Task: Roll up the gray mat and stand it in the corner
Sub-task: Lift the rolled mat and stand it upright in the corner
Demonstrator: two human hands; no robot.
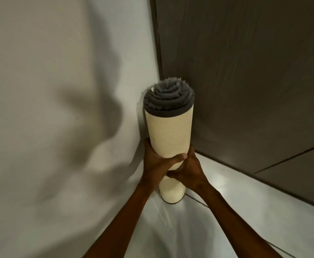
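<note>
Mat (168, 127), fully rolled into a tight cylinder, is seen standing on end in the corner where the pale wall (50, 90) at 9 o'clock meets the dark wood-grain panel (245, 71) at 2 o'clock. The cream woven backing is turned outward, while the gray pile is shown as a spiral at the upper end of the roll. The lower end is set on the glossy white floor (245, 192), just beside the foot of the wall. The roll appears close to upright, its top leaning slightly toward the corner; whether it touches the wall or the panel cannot be told. The left hand (157, 164) is wrapped around the lower-middle part of the roll from 9 o'clock, its thumb laid across the front, so that grip is clenched on the mat. The right hand (188, 169) is closed around the same part from 3 o'clock, slightly lower, its fingers meeting those of the left hand. Both forearms are extended from 6 o'clock. A large soft shadow is cast on the wall at 9 o'clock.
</note>
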